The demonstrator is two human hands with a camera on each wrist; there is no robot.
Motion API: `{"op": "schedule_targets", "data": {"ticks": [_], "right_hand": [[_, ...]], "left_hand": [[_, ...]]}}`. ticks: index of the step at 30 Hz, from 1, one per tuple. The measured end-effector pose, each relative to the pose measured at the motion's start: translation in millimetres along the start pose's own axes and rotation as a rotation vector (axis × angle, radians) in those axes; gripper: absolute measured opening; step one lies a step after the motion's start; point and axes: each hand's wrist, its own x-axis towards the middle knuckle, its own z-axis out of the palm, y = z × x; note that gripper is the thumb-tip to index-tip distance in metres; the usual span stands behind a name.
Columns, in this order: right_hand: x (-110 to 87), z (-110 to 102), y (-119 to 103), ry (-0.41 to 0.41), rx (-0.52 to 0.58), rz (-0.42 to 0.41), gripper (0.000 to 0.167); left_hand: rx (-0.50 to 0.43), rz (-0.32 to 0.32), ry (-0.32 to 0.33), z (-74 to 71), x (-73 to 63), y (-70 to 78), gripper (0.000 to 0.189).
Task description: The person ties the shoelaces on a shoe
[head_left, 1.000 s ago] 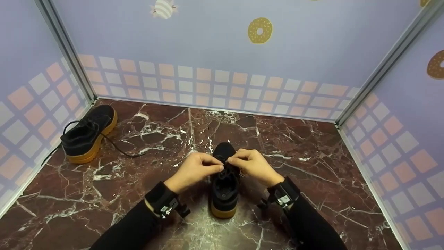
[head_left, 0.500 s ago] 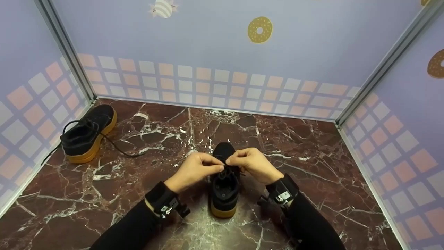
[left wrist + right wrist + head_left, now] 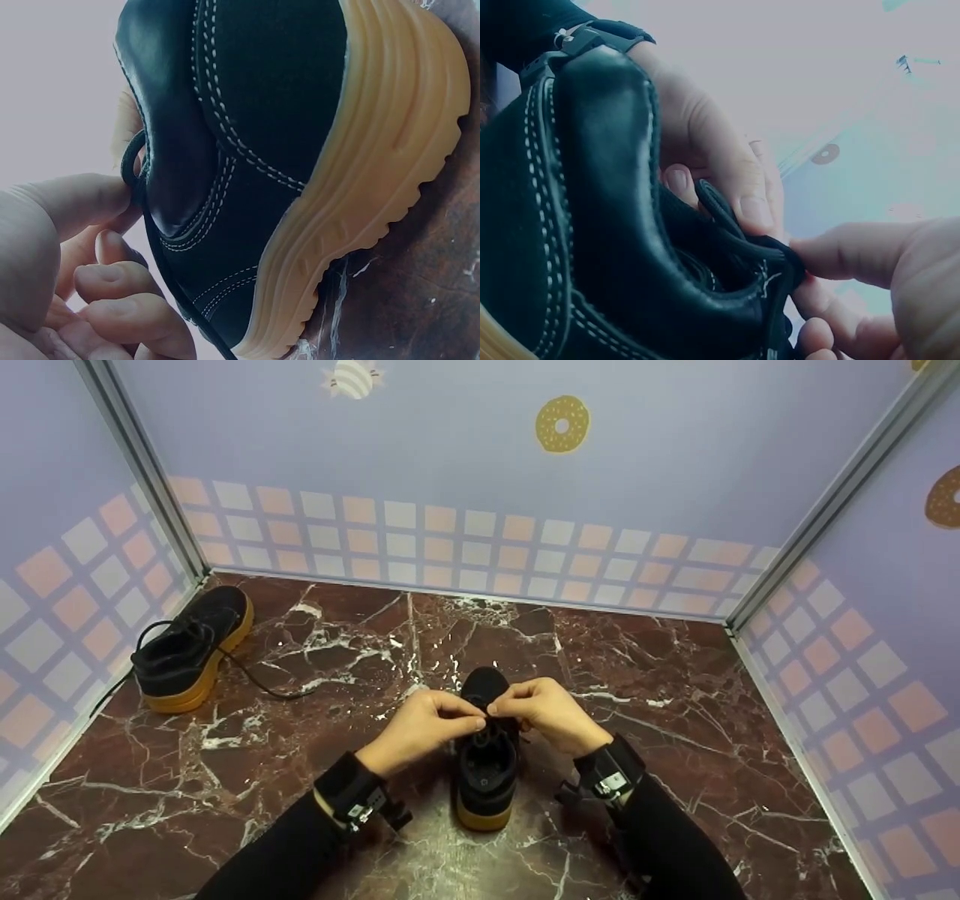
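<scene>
A: Finger state?

B: Left hand [image 3: 420,727]: thumb and finger pinched the black lace [image 3: 174,289]. Right hand [image 3: 553,720]: same narrow pinch on lace. Fingertips nearly met above the near shoe [image 3: 484,802].

A: Technique?

B: My judgement: light fingertip grip, even opposed tension; the loop at the left thumb wanted guarding against twist or slip.

A: Shoe position?

B: Upright on the marbled surface [image 3: 352,652], between the hands, toe pointing forward.

A: Containers?

B: None noted besides footwear. Near shoe was open-topped, insole [image 3: 484,774] partly visible. Other shoe [image 3: 180,660] stood beside the left wall [image 3: 45,472], lace trailing.
</scene>
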Motion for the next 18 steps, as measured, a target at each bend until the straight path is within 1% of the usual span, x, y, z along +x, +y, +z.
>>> {"op": "schedule_targets", "data": {"ticks": [4,8,18], "right_hand": [[-0.7,0.5,-0.5,0.014,0.028,0.000,0.013],[-0.5,0.6,0.0,0.042,0.013,-0.007,0.012],[4.1,2.4,5.8,0.101,-0.006,-0.018,0.009]], "left_hand": [[-0.035,-0.012,-0.006,0.2,-0.3,0.8,0.013],[-0.051,-0.019,-0.005,0.2,-0.8,1.9,0.012],[-0.022,0.004,0.015,-0.1,-1.3,3.3,0.009]]}}
